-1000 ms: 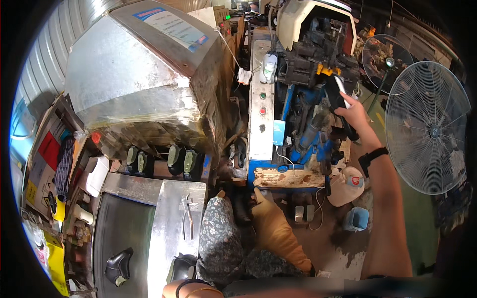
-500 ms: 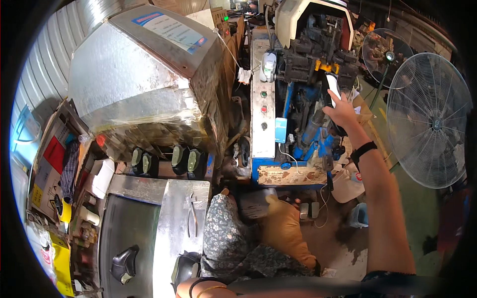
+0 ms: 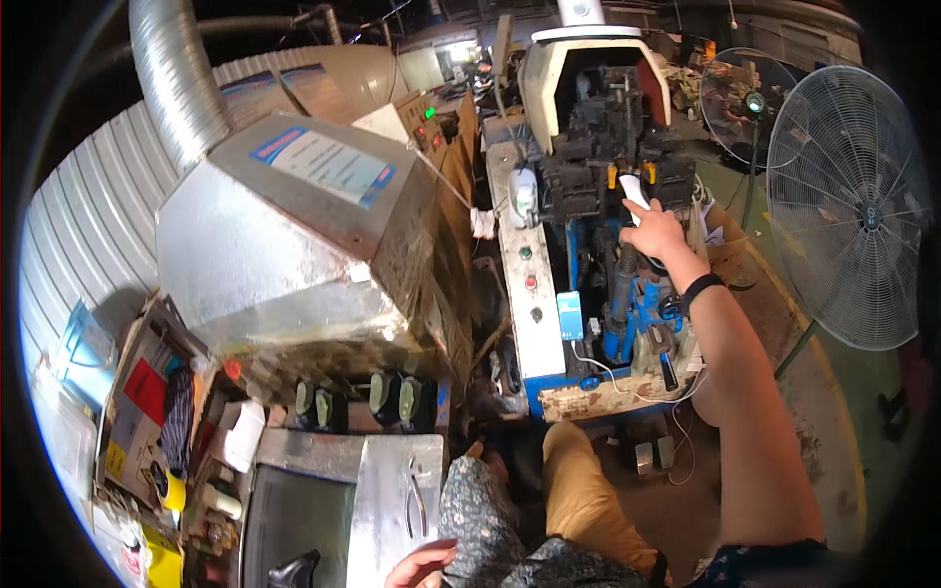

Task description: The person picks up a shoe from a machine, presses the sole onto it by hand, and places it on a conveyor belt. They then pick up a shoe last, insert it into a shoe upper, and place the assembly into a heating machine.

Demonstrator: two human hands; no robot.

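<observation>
At the machine (image 3: 600,186), my right hand (image 3: 659,235) grips a dark shoe piece with a long white underside (image 3: 635,196). It sits just below the yellow parts of the machine head, and my fingers and the dark metal hide much of it. My left hand (image 3: 423,564) is by my lap at the lower edge, fingers loosely bent and apart, with nothing seen in it. Close by, pliers (image 3: 416,502) lie on a bare metal plate (image 3: 377,510). A black shoe upper (image 3: 294,568) rests on the dark belt left of the plate.
Black shoe pieces with green bottoms (image 3: 397,400) stand on a ledge below a large metal hood (image 3: 279,235). A control panel with buttons (image 3: 529,274) runs along the machine's left side. Big fans (image 3: 867,211) stand at right. A white cable (image 3: 627,392) hangs at the machine's front.
The view has tilted up and shifted. My right hand still holds the shoe piece, now closer against the machine head. My left hand has come into view, away from the black shoe it was beside.
</observation>
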